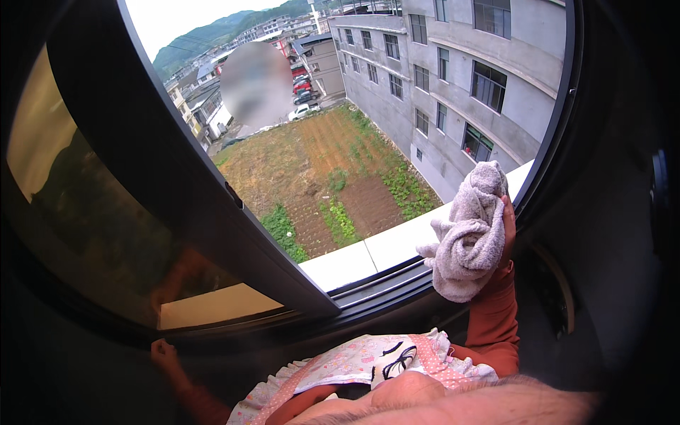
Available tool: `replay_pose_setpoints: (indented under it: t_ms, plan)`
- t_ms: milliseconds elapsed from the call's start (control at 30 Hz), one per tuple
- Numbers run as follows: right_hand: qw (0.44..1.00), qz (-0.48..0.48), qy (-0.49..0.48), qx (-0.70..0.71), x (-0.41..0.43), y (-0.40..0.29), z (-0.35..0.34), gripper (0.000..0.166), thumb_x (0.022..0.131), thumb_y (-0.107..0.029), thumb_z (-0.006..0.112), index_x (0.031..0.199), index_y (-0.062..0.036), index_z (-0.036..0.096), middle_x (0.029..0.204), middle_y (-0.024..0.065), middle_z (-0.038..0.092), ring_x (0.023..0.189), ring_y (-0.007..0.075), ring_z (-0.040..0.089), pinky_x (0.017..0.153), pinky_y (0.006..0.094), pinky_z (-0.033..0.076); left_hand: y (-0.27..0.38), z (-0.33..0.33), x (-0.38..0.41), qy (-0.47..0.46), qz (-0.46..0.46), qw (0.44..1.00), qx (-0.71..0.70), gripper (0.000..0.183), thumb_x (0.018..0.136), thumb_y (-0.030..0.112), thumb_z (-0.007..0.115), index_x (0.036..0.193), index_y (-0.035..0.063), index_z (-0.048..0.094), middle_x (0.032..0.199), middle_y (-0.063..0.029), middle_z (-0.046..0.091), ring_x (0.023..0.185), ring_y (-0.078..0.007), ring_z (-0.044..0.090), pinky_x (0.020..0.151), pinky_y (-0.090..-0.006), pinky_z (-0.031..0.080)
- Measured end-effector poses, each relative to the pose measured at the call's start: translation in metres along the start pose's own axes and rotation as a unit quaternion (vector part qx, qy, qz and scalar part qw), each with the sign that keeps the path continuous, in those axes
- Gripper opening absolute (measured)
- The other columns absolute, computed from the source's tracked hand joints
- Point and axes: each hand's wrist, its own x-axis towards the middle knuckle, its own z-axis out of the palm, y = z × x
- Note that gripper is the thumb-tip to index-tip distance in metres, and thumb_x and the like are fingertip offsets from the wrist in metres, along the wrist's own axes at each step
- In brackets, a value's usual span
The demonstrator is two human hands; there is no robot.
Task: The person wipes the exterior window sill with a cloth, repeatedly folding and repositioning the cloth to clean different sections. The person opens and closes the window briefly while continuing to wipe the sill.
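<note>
A crumpled pale grey-mauve terry towel (470, 239) is in my right hand (508, 228), raised above the right end of the sliding window's sill track (382, 287). The towel covers part of the fingers. My left hand (163, 353) is low at the left, just below the frame of the closed-side glass pane, with its fingers curled; nothing can be made out in it. Between my hands, the dark upright edge of the sliding sash (228, 196) slants down to the track.
A white outer ledge (366, 255) runs beyond the track. The dark window frame (563, 106) bounds the opening at the right. Reflections show in the tinted pane (117, 223) at the left. Outside, far below, lies a garden plot (340, 186) beside a grey building (425, 79).
</note>
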Motion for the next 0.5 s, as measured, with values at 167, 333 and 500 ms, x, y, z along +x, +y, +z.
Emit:
replay_pose_setpoints:
  t_ms: [167, 333, 500]
  plan:
    - [0.997, -0.028, -0.076, -0.008, 0.012, 0.027, 0.035, 0.046, 0.105, -0.024, 0.038, 0.145, -0.0011, 0.040, 0.128, 0.0151, 0.059, 0.118, 0.0257, 0.060, 0.104, 0.0399, 0.047, 0.182, -0.010, -0.157, -0.567, 0.080, 0.795, -0.200, 0.040, 0.096, 0.014, 0.061, 0.133, -0.0018, 0.056, 0.120, -0.0183, 0.067, 0.106, -0.0255, 0.068, 0.091, -0.0351, 0.053]
    - [0.947, 0.076, -0.282, 0.133, -0.023, 0.074, 0.082, 0.055, 0.101, 0.000, 0.047, 0.152, 0.0004, 0.029, 0.145, 0.0122, 0.048, 0.130, 0.0178, 0.049, 0.109, 0.0312, 0.039, 0.260, 0.114, -0.246, -0.603, 0.083, 0.681, -0.408, 0.099, 0.092, 0.054, 0.065, 0.159, 0.0045, 0.011, 0.158, -0.0174, 0.031, 0.144, -0.0293, 0.036, 0.112, -0.0413, 0.036]
    - [0.844, -0.086, -0.509, -0.146, -0.036, 0.081, 0.069, 0.035, 0.099, -0.006, 0.057, 0.133, -0.0007, 0.057, 0.114, 0.0147, 0.065, 0.107, 0.0201, 0.062, 0.091, 0.0329, 0.049, 0.250, 0.200, -0.263, -0.478, 0.084, 0.794, -0.366, 0.057, 0.101, 0.036, 0.053, 0.148, 0.0067, 0.036, 0.145, -0.0097, 0.045, 0.134, -0.0217, 0.045, 0.111, -0.0379, 0.039]
